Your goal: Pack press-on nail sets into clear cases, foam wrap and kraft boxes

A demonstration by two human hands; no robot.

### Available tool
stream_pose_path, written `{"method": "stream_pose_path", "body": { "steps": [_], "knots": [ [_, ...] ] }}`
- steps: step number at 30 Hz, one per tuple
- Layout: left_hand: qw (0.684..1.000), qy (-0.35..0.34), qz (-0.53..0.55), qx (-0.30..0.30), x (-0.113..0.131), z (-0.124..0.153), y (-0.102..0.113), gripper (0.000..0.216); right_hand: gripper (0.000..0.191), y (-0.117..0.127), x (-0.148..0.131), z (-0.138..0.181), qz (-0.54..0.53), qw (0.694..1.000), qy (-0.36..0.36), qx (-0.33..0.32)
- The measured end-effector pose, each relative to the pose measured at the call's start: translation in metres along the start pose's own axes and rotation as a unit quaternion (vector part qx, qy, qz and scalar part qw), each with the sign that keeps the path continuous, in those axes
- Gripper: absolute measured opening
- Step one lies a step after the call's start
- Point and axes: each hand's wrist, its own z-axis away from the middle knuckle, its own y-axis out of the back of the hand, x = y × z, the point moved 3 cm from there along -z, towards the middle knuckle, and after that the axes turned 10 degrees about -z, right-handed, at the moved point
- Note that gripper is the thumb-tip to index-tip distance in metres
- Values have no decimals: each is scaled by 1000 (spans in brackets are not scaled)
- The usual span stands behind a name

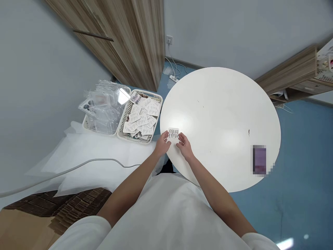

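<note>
A small clear blister card [173, 133] lies at the near left edge of the round white table [221, 114]. My left hand [163, 143] pinches its left side and my right hand [183, 143] pinches its right side; the fingers of both are curled onto the card. Both forearms reach forward from my white-clothed body.
Left of the table stand two white baskets: one [142, 116] full of printed cards, the other [102, 107] piled with clear plastic shells. They rest on a white-covered surface with a grey cable [78, 166]. A blurred purple item [259, 159] lies at the table's right edge. Wooden cabinets stand behind.
</note>
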Motion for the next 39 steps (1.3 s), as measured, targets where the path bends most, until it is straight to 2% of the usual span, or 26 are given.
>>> {"method": "stream_pose_path", "body": {
  "steps": [6, 12, 21, 26, 30, 34, 39],
  "knots": [
    [1000, -17, 9, 5, 3, -10, 5, 65, 67, -6, -8, -6, -7, 1000, 8, 7],
    [999, -21, 22, 14, 3, -8, 6, 64, 67, -7, -9, -6, -8, 1000, 7, 9],
    [996, -5, 49, 70, 4, 7, 8, 44, 61, 8, -8, 10, -12, 999, 31, 17],
    [989, -8, 67, 130, 3, 30, 12, 35, 54, 26, -15, 26, -11, 999, 36, -2],
    [979, -14, 71, 190, -1, 58, 20, 33, 38, 32, -19, 31, 7, 998, 39, -50],
    [972, -9, 61, 226, -6, 92, 27, 32, 33, 21, -19, 37, 29, 994, 44, -100],
    [962, 5, 53, 269, -5, 125, 45, 30, 31, -11, -24, 43, 66, 980, 52, -178]
  ]
}}
